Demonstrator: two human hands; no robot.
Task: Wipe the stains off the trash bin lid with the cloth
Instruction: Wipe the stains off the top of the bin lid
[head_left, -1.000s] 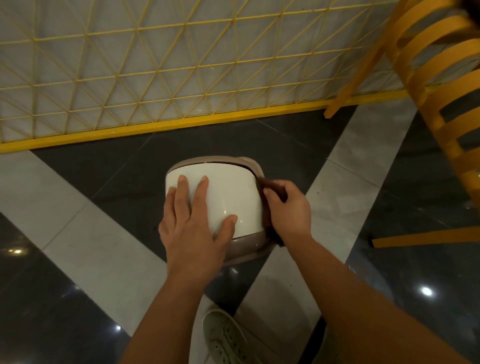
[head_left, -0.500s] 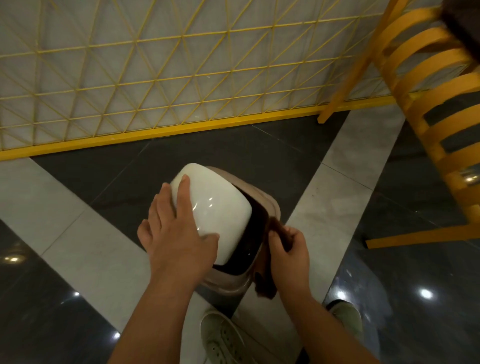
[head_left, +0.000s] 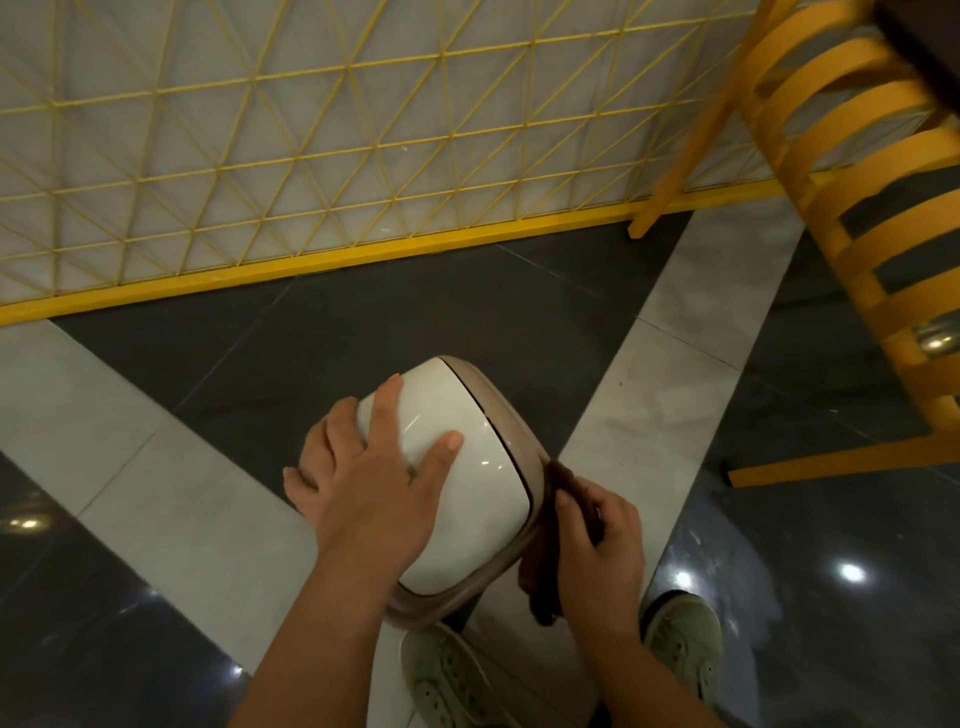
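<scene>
The left hand (head_left: 371, 483) lies spread, fingers straight, flat on the glossy cream dome of the rounded trash bin lid (head_left: 467, 467), steadying it. The right hand (head_left: 597, 551) curls round a dark brown, soft crumpled cloth (head_left: 543, 577) and presses it against the lid's matte taupe plastic rim on its right edge. The bin stands on the polished floor (head_left: 156, 467) of dark and pale stone tiles, near a yellow wire lattice fence (head_left: 260, 156) and a yellow slatted chair (head_left: 857, 182). Two pale canvas shoes (head_left: 452, 680) show below.
</scene>
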